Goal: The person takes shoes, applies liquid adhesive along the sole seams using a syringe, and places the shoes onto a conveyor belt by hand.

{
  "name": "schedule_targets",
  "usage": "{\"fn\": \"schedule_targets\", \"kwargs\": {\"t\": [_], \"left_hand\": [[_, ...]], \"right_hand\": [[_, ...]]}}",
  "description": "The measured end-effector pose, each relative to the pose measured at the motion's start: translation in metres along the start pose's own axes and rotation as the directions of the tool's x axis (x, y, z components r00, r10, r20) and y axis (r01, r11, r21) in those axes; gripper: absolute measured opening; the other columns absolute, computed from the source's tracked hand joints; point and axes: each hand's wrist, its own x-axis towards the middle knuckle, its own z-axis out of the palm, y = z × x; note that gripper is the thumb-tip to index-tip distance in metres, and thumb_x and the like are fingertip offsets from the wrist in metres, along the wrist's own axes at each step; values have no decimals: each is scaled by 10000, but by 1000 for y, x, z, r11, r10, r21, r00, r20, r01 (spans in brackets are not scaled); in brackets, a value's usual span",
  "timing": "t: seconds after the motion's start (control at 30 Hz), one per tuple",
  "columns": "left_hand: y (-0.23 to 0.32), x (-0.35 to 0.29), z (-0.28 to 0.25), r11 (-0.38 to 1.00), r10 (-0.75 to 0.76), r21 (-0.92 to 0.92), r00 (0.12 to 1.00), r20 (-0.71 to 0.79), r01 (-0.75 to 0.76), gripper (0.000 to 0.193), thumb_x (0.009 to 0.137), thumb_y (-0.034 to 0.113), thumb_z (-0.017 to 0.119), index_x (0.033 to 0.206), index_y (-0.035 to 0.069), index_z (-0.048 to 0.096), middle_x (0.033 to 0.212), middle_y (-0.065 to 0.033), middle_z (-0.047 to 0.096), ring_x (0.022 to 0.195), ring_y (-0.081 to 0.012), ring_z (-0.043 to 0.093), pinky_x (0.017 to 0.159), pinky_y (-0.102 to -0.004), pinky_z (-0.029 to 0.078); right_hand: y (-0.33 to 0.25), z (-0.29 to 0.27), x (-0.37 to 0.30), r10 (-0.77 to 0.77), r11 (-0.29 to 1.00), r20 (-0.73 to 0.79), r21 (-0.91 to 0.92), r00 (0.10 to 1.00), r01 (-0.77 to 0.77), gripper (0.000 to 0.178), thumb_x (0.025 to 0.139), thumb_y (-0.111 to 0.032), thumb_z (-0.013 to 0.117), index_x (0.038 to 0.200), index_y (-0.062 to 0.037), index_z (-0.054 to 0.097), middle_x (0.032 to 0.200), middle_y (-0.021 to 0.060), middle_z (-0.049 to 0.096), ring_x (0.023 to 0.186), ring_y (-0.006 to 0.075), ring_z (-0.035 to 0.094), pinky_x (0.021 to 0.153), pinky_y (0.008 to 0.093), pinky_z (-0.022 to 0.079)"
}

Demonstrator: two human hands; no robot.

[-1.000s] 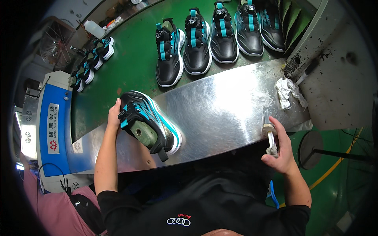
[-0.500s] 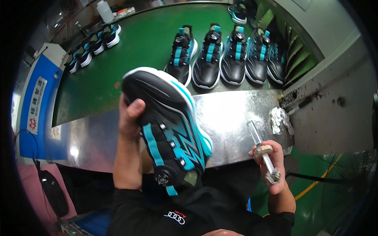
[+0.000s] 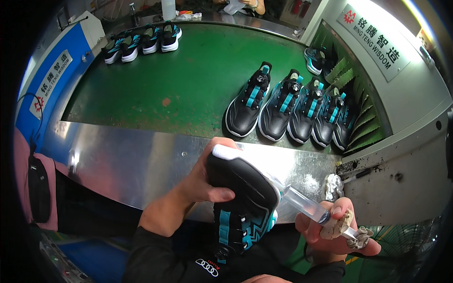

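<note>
Shoe [image 3: 243, 181] is held up by the left hand [image 3: 202, 181], toe away from the body, over the near edge of the metal surface [image 3: 127, 155]. Left fingers are clasped round the toe end, thumb pressed on the upper. Clear syringe [image 3: 306, 205] is gripped in the right hand [image 3: 328, 238], nozzle brought to the sole's side edge; actual contact can't be told.

Left side: a long strip of bare metal is left beside the left forearm. Right side is tighter: strip is bounded by the grey machine wall [image 3: 384, 188], with white crumpled tissue [image 3: 333, 187] lying just beside it. Ahead, the row of shoes [image 3: 306, 111] is lined up near the strip's far edge, by the green flaps [image 3: 370, 122]. Wide green stretch [image 3: 163, 94] is left between that row and the four shoes [image 3: 150, 40] at far left.
</note>
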Motion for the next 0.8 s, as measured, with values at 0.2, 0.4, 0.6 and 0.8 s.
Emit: {"fn": "schedule_targets", "kwargs": {"t": [0.2,0.4,0.6,0.8], "left_hand": [[3,-2,1,992,72,99,993,96,-82,752,568,183,816,1164,95,367,1031,-184,560,970,-265,562,827,-387,460],[9,1,5,985,103,124,983,152,-122,738,570,172,802,1159,96,364,1028,-182,559,972,-266,559,826,-390,456],[11,1,7,986,108,115,984,139,-124,724,573,171,788,1155,94,364,1027,-181,561,969,-260,561,826,-384,456],[9,-1,9,997,56,51,998,33,-58,721,577,187,787,1151,87,363,1035,-181,563,959,-250,565,814,-370,467]], "right_hand": [[-1,8,7,55,998,56,-32,997,-54,947,661,-709,621,1196,45,414,974,171,552,913,254,497,815,338,334],[3,7,7,92,996,44,-14,995,-91,977,616,-722,649,1193,37,434,998,176,532,927,264,504,804,348,369],[-1,24,14,148,972,-163,-159,975,-174,793,669,-724,601,1116,-75,512,777,160,591,709,239,489,624,334,349],[1,11,10,120,986,-82,-105,989,-128,885,636,-719,635,1156,-21,472,901,170,558,835,254,503,690,322,382]]}}
